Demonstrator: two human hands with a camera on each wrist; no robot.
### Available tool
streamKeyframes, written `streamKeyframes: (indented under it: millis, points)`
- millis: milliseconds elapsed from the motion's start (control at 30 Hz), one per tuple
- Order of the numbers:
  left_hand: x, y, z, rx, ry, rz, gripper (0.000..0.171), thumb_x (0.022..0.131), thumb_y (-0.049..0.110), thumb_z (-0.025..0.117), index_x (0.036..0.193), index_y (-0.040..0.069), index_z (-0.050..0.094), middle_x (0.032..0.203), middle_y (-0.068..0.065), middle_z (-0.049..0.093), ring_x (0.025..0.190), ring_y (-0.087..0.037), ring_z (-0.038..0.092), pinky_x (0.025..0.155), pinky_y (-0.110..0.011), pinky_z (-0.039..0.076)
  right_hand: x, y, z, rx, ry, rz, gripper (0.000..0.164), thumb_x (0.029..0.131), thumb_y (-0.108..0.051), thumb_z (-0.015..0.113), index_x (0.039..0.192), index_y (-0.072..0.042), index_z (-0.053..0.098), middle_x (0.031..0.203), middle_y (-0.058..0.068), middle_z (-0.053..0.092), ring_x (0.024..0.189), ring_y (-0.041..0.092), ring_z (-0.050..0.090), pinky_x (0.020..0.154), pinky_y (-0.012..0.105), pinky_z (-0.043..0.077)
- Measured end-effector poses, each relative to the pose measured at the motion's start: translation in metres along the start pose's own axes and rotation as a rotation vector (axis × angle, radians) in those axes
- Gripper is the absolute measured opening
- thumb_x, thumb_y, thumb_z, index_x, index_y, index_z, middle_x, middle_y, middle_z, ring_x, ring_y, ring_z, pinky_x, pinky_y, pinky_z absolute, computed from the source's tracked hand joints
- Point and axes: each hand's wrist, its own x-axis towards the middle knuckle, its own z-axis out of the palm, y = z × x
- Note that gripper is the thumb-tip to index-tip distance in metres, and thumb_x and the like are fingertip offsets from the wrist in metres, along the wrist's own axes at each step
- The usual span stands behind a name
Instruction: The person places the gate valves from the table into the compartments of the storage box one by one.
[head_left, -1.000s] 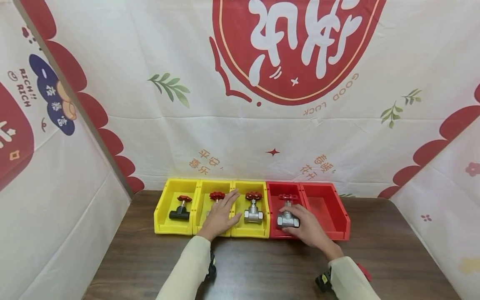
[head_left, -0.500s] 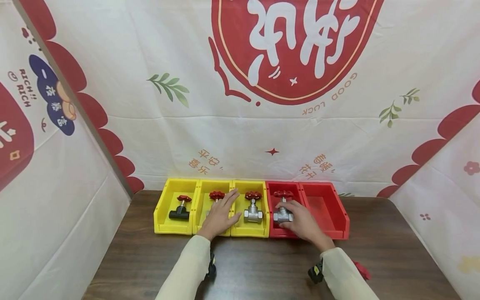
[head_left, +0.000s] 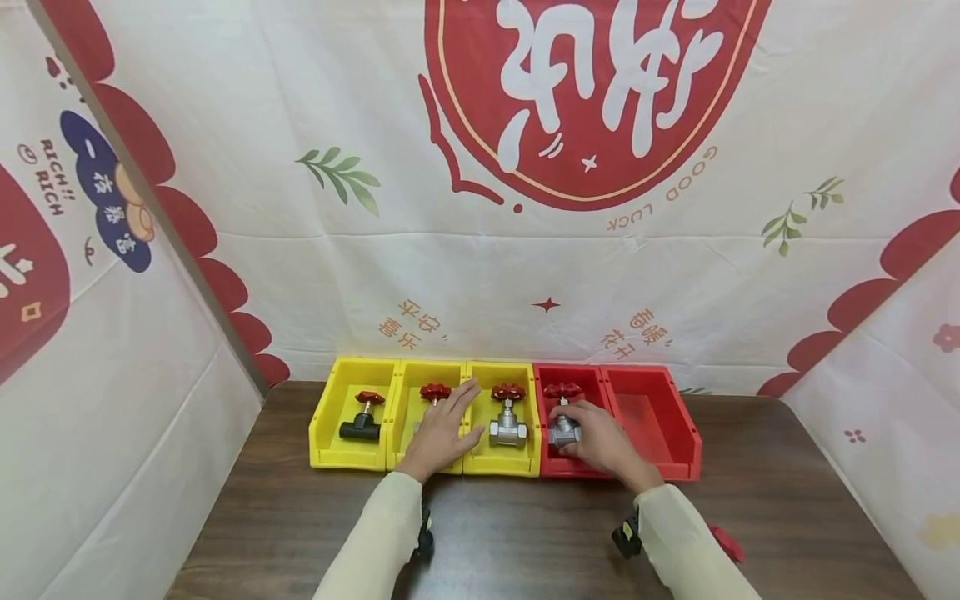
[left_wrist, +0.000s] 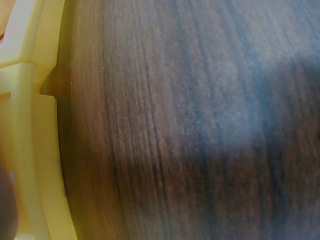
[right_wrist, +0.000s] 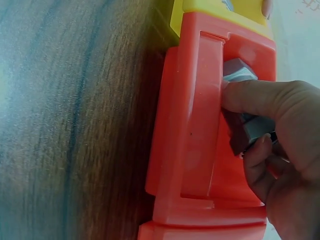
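Observation:
My right hand (head_left: 603, 440) grips a silver valve with a red handwheel (head_left: 562, 435) inside the left red bin (head_left: 562, 469). In the right wrist view, the thumb presses the near side of the metal valve body (right_wrist: 257, 127), and the other fingers curl on its right end. The valve sits near that bin's left wall. My left hand (head_left: 438, 437) lies over the middle yellow bin (head_left: 408, 460) with fingers extended and spread, partly hiding a red-wheeled valve (head_left: 435, 391). Only a dark sliver at the edge shows beside the bin in the left wrist view.
The right yellow bin (head_left: 498, 464) holds another silver valve (head_left: 507, 429). A black valve with a red wheel (head_left: 360, 427) lies in the left yellow bin (head_left: 347, 458). The right red bin (head_left: 645, 425) ends the row. A red object (head_left: 726, 542) shows beside the right sleeve on the wooden table (head_left: 517, 533).
My right hand and the valve it holds have shifted left within the red bin, mostly in the first half second. The left hand has stayed in place.

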Motion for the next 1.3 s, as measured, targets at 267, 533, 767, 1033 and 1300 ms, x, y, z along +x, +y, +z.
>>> streamKeyframes:
  millis: [267,533,767,1033,1300]
  points:
    - [0.001,0.000,0.001,0.008,0.013,0.005,0.066,0.094,0.038,0.058,0.150,0.018,0.031,0.157,0.010,0.016,0.130,-0.029,0.041,0.104,-0.063,0.023,0.004,-0.003,-0.003,-0.033,-0.057,0.025,0.053,0.064,-0.018,0.089,0.111,-0.028,0.067,0.120,0.005,0.058,0.103,0.025,0.052,0.088,0.050,0.047]
    - [0.001,0.001,0.001,0.006,0.003,-0.009,0.066,0.094,0.039,0.057,0.151,0.019,0.030,0.157,0.012,0.015,0.132,-0.028,0.039,0.105,-0.062,0.022,0.008,-0.003,-0.001,-0.066,-0.077,0.020,0.053,0.064,-0.018,0.088,0.112,-0.026,0.068,0.113,0.001,0.060,0.095,0.022,0.053,0.084,0.047,0.049]
    - [0.000,0.000,0.002,0.019,0.009,0.006,0.065,0.095,0.042,0.055,0.151,0.019,0.030,0.157,0.013,0.014,0.130,-0.028,0.040,0.103,-0.064,0.024,0.011,-0.001,0.003,-0.110,-0.079,0.007,0.055,0.065,-0.014,0.086,0.116,-0.023,0.069,0.109,0.001,0.063,0.088,0.021,0.053,0.073,0.042,0.052]
    - [0.000,-0.001,0.003,0.027,0.020,0.021,0.065,0.095,0.043,0.053,0.150,0.018,0.031,0.157,0.010,0.016,0.131,-0.026,0.040,0.102,-0.063,0.026,0.014,-0.002,0.003,-0.091,-0.094,0.032,0.046,0.067,-0.008,0.083,0.109,-0.021,0.069,0.094,0.001,0.063,0.080,0.021,0.052,0.066,0.037,0.050]
    - [0.000,-0.003,0.005,0.033,0.030,0.026,0.065,0.095,0.043,0.054,0.150,0.018,0.032,0.157,0.009,0.018,0.131,-0.025,0.040,0.102,-0.064,0.026,0.015,-0.004,-0.001,-0.088,-0.124,0.049,0.044,0.071,-0.012,0.083,0.112,-0.017,0.068,0.099,0.004,0.063,0.084,0.023,0.053,0.075,0.045,0.052]
